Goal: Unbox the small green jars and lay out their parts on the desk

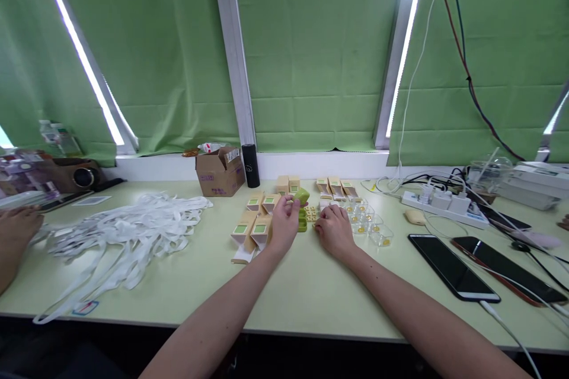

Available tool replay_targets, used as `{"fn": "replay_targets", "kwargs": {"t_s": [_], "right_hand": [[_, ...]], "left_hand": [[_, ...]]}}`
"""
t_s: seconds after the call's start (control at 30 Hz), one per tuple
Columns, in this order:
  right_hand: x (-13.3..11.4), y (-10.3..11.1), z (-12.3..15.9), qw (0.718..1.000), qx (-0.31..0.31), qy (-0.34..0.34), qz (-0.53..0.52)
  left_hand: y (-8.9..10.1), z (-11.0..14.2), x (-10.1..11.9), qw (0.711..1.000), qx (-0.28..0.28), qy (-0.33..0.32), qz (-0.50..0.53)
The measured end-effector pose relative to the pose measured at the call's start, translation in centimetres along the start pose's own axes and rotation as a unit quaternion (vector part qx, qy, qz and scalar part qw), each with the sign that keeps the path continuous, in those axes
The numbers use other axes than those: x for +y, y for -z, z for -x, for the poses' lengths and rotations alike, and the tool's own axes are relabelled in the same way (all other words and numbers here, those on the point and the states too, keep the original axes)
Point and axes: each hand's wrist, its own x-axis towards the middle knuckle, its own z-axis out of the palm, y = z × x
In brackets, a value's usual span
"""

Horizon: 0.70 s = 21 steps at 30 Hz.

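Observation:
My left hand (284, 224) is raised a little above the pale green table (284, 290) and pinches a small green piece (301, 196) between thumb and fingers. Just right of it, my right hand (334, 230) rests on the table with its fingers curled over small tan parts; what it holds is hidden. More green pieces (303, 224) lie between the hands. Tan boxes with green labels (251, 222) lie left of my left hand. Several clear plastic caps with yellow centres (368, 222) lie right of my right hand.
A heap of white straps (124, 231) covers the left of the table, with another person's hand (15, 231) at the far left. A cardboard box (220, 173) and black cylinder (251, 166) stand behind. Two phones (453, 266), a power strip (444, 204) and cables lie right.

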Motion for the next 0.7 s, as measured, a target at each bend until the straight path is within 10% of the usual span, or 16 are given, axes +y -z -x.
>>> {"fn": "replay_targets", "kwargs": {"t_s": [0.7], "right_hand": [[0.27,0.23,0.14,0.998,0.039,-0.027,-0.035]], "left_hand": [[0.32,-0.60,0.06,0.973,-0.021,0.137,0.187]]}}
